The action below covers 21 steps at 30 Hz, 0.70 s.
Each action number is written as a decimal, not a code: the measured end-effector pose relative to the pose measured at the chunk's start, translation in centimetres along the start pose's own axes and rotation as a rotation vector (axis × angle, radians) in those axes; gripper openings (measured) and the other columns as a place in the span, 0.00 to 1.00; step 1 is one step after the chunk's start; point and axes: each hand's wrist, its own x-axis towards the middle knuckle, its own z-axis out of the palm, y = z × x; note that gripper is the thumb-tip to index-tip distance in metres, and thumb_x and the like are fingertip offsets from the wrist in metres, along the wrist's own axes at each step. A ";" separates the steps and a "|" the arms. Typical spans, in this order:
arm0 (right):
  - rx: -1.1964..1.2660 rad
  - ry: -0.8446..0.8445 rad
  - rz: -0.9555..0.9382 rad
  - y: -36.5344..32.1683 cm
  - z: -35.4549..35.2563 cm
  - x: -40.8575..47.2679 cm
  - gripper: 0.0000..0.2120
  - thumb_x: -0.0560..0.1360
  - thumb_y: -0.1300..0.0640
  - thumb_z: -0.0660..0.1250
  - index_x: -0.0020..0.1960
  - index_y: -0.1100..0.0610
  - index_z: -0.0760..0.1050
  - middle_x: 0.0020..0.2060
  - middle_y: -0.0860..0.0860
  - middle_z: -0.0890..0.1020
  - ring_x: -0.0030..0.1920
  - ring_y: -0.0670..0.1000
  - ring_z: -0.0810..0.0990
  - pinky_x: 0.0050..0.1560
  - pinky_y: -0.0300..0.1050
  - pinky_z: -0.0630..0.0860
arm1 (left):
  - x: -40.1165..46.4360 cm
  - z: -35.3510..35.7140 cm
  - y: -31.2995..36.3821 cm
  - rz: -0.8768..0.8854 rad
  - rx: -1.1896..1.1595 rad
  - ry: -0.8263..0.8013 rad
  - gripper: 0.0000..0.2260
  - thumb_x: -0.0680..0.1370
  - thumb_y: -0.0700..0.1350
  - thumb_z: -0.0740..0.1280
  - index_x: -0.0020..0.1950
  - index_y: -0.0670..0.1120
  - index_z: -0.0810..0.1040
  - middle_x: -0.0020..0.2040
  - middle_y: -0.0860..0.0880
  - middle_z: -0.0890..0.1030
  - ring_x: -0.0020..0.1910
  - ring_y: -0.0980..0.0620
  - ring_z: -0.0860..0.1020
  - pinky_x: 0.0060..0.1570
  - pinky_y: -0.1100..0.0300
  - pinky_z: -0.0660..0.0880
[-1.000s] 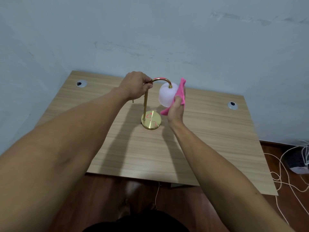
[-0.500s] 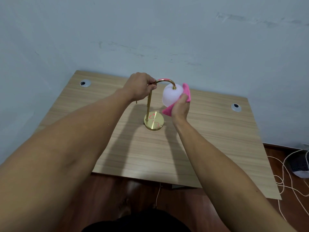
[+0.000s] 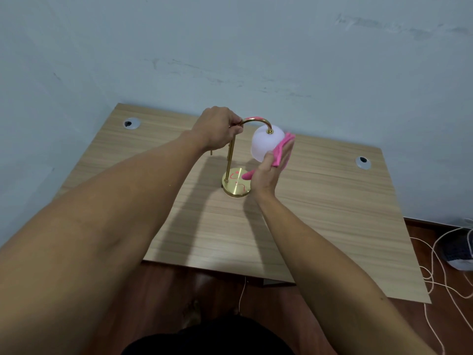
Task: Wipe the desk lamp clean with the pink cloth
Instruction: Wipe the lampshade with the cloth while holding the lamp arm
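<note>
A small desk lamp stands on the wooden desk (image 3: 320, 226). It has a round brass base (image 3: 235, 187) with red scribbles, a thin curved brass arm (image 3: 256, 120) with a red smear on top, and a white frosted shade (image 3: 265, 143). My left hand (image 3: 217, 128) grips the arm where it bends. My right hand (image 3: 271, 167) presses the pink cloth (image 3: 281, 149) flat against the shade's right side, and a tail of the cloth hangs toward the base.
Two cable grommets sit in the desk, one at back left (image 3: 131, 123) and one at back right (image 3: 363, 162). A blue-grey wall runs behind the desk. White cords (image 3: 435, 278) and a dark bundle (image 3: 459, 252) lie on the floor at right.
My right hand has slid the cloth down and around the shade's right side, and its fingers now lie flatter. My left hand keeps its grip on the arm. The view has shifted slightly.
</note>
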 end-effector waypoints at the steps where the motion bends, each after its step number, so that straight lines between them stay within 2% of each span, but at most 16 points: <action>1: 0.071 -0.001 0.078 0.4 -0.2 0.2 0.34 0.79 0.43 0.53 0.82 0.28 0.46 0.84 0.36 0.51 0.78 0.70 0.68 0.71 0.78 0.69 | 0.0 0.0 0.0 -0.001 0.003 -0.004 0.11 0.77 0.52 0.65 0.49 0.48 0.85 0.45 0.45 0.86 0.48 0.41 0.81 0.54 0.50 0.75; 2: 0.196 0.010 0.176 0.3 -0.6 0.1 0.33 0.78 0.42 0.53 0.82 0.29 0.52 0.82 0.40 0.60 0.69 0.73 0.77 0.64 0.72 0.78 | -0.1 0.0 0.0 0.000 0.006 -0.006 0.12 0.76 0.52 0.65 0.49 0.48 0.85 0.45 0.45 0.86 0.48 0.41 0.81 0.54 0.49 0.76; 3: 0.301 0.033 0.265 -1.3 -1.1 -0.2 0.32 0.77 0.44 0.53 0.82 0.36 0.58 0.77 0.45 0.69 0.61 0.68 0.83 0.54 0.62 0.83 | -0.1 0.0 0.0 0.002 0.009 -0.007 0.12 0.76 0.52 0.65 0.50 0.48 0.85 0.45 0.45 0.86 0.48 0.41 0.81 0.54 0.49 0.76; 4: 0.360 0.074 0.325 -2.6 -1.3 -0.1 0.33 0.76 0.45 0.53 0.81 0.44 0.63 0.71 0.49 0.75 0.59 0.62 0.84 0.47 0.51 0.81 | 0.0 -0.1 -0.1 0.004 0.011 -0.005 0.12 0.76 0.52 0.65 0.50 0.48 0.85 0.45 0.45 0.86 0.48 0.41 0.81 0.54 0.49 0.76; 6: 0.519 0.164 0.422 -4.0 -1.5 0.9 0.33 0.72 0.45 0.55 0.77 0.50 0.71 0.64 0.54 0.80 0.59 0.59 0.82 0.44 0.45 0.77 | 0.0 0.0 -0.2 0.007 0.008 -0.001 0.11 0.76 0.52 0.65 0.49 0.48 0.85 0.44 0.46 0.86 0.48 0.41 0.81 0.54 0.50 0.75; 7: 0.536 0.179 0.412 -4.8 -1.5 1.0 0.32 0.72 0.44 0.56 0.75 0.49 0.73 0.63 0.54 0.81 0.59 0.60 0.83 0.46 0.47 0.79 | 0.0 0.0 -0.2 0.009 0.007 0.001 0.11 0.76 0.52 0.65 0.49 0.48 0.85 0.43 0.46 0.86 0.47 0.41 0.81 0.54 0.50 0.75; 8: 0.476 0.174 0.370 -5.2 -1.4 1.0 0.30 0.74 0.43 0.56 0.74 0.46 0.74 0.66 0.53 0.81 0.62 0.62 0.82 0.52 0.54 0.81 | 0.0 0.0 -0.2 0.011 0.005 0.004 0.11 0.76 0.52 0.65 0.49 0.48 0.85 0.43 0.46 0.86 0.47 0.41 0.81 0.54 0.50 0.75; 9: 0.314 0.122 0.263 -5.2 -1.2 0.9 0.29 0.76 0.42 0.55 0.75 0.43 0.73 0.72 0.51 0.78 0.69 0.63 0.79 0.63 0.62 0.80 | 0.0 0.0 -0.1 0.011 0.002 0.006 0.11 0.77 0.51 0.66 0.49 0.48 0.85 0.43 0.46 0.86 0.47 0.41 0.81 0.54 0.49 0.76; 10: 0.106 0.045 0.118 -5.0 -1.1 0.5 0.30 0.78 0.44 0.53 0.79 0.44 0.70 0.78 0.50 0.73 0.77 0.60 0.72 0.75 0.66 0.70 | 0.0 0.0 -0.1 0.011 0.001 0.007 0.11 0.77 0.51 0.66 0.49 0.48 0.85 0.43 0.46 0.86 0.47 0.42 0.81 0.54 0.50 0.76; 11: -0.116 -0.012 -0.027 -4.3 -0.9 0.4 0.31 0.80 0.46 0.50 0.83 0.49 0.65 0.83 0.51 0.66 0.83 0.57 0.63 0.82 0.63 0.59 | 0.0 0.1 -0.1 0.011 0.002 0.008 0.11 0.77 0.51 0.66 0.49 0.48 0.85 0.43 0.46 0.86 0.47 0.42 0.81 0.53 0.50 0.76; 12: -0.286 -0.031 -0.149 -3.9 -0.9 0.0 0.33 0.81 0.48 0.49 0.85 0.55 0.59 0.85 0.52 0.59 0.85 0.55 0.55 0.85 0.58 0.49 | 0.0 0.1 -0.1 0.012 0.003 0.008 0.10 0.77 0.51 0.66 0.49 0.48 0.86 0.43 0.46 0.86 0.47 0.42 0.81 0.54 0.50 0.75; 13: -0.395 -0.037 -0.244 -3.6 -1.0 -0.6 0.35 0.81 0.49 0.49 0.86 0.59 0.54 0.86 0.55 0.56 0.86 0.55 0.51 0.86 0.56 0.44 | 0.1 0.1 -0.2 0.014 0.002 0.008 0.10 0.77 0.51 0.66 0.50 0.49 0.86 0.44 0.46 0.86 0.48 0.42 0.81 0.54 0.50 0.75; 15: -0.589 -0.028 -0.389 -2.7 -1.5 -1.5 0.36 0.80 0.51 0.52 0.85 0.63 0.51 0.85 0.59 0.53 0.86 0.59 0.50 0.85 0.60 0.44 | 0.0 0.2 -0.2 0.020 -0.001 0.012 0.10 0.78 0.51 0.67 0.50 0.49 0.86 0.44 0.46 0.86 0.48 0.42 0.81 0.54 0.50 0.75; 18: -0.913 -0.083 -0.590 -0.7 -2.2 -2.6 0.38 0.80 0.48 0.56 0.85 0.65 0.53 0.85 0.62 0.55 0.85 0.63 0.52 0.84 0.66 0.48 | 0.0 0.2 -0.2 0.031 -0.004 0.015 0.10 0.78 0.51 0.66 0.50 0.49 0.86 0.44 0.46 0.86 0.48 0.42 0.81 0.53 0.50 0.75; 21: -1.097 -0.150 -0.732 -0.9 -2.6 -1.8 0.38 0.79 0.47 0.57 0.84 0.65 0.57 0.84 0.61 0.58 0.85 0.61 0.55 0.83 0.66 0.52 | 0.0 0.0 -0.1 0.039 0.003 0.000 0.12 0.77 0.52 0.65 0.50 0.49 0.86 0.44 0.46 0.86 0.47 0.42 0.81 0.53 0.50 0.75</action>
